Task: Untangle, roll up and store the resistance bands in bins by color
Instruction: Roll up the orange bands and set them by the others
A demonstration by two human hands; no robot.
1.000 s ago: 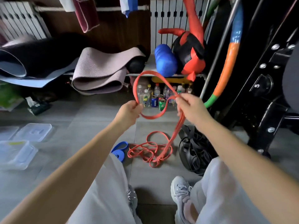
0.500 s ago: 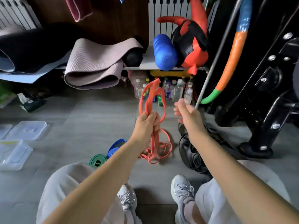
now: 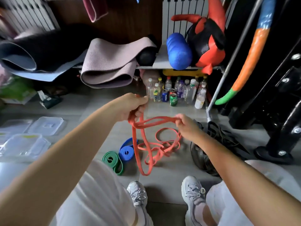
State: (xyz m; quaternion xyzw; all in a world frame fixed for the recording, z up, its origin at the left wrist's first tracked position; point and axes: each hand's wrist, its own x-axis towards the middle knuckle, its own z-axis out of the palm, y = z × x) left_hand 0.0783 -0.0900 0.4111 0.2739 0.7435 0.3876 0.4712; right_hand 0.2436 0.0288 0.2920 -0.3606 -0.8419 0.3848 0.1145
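Observation:
My left hand (image 3: 132, 106) grips a bunch of the tangled orange resistance band (image 3: 152, 148) above the floor. My right hand (image 3: 184, 123) pinches a loop of the same band, stretched sideways between the two hands. Long loops hang from my left hand, and the rest lies in a tangle on the grey floor. A rolled blue band (image 3: 127, 150) and a rolled green band (image 3: 113, 161) lie on the floor to the left of it. A heap of black bands (image 3: 206, 154) lies to the right, under my right forearm.
Clear plastic bins (image 3: 24, 146) and a lid (image 3: 48, 126) sit on the floor at the left. Several bottles and cans (image 3: 176, 93) stand under a shelf holding yoga mats (image 3: 108, 66) and a blue roller (image 3: 178, 52). A black machine frame (image 3: 276, 111) is at the right. My shoes (image 3: 193, 191) are below.
My left hand kept its bunch of orange band. My right hand dropped down and took a loop, pulling it rightward. The view tilted down; the green roll is in full view.

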